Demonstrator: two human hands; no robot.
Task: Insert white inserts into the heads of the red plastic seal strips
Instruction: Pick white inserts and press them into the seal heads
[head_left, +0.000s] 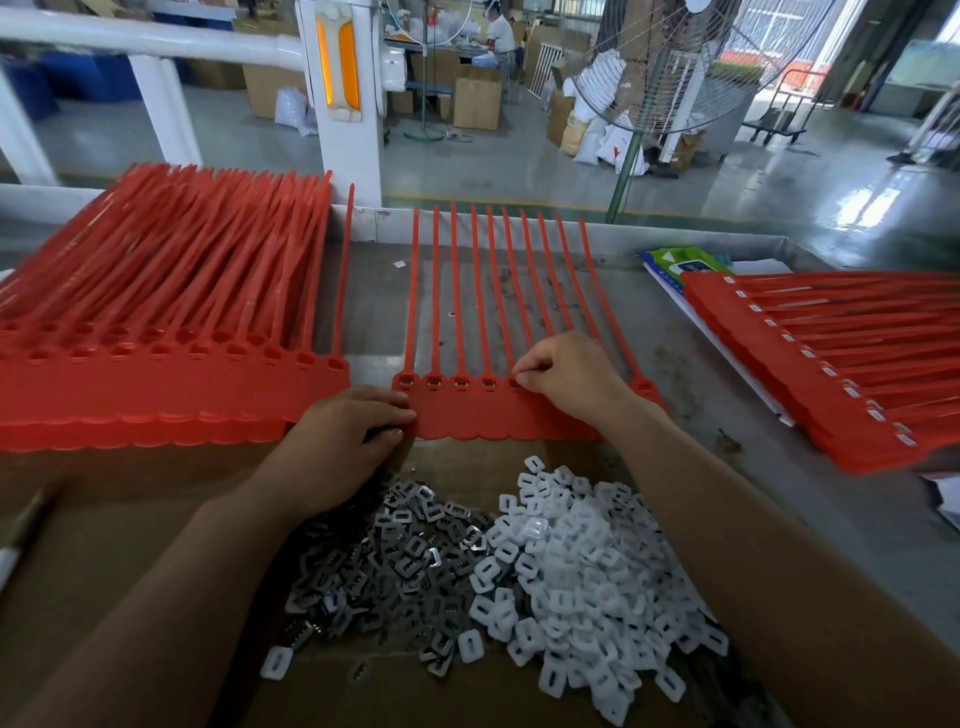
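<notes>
Centrally, strips (467, 415) (pinched) bridge left hand (343, 441), right hand (566, 376).

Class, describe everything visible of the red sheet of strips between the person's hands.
The sheet is red plastic: joined flat tags with a scalloped near edge, socketed heads, and thin tails fanning away. It lies flat on the table. Its four leftmost heads show pale inserts. The left hand grips its left edge; the right hand pinches at the fifth head.

Glossy grey floor (519, 156), white pillar (345, 104), standing fan (670, 62)
</notes>
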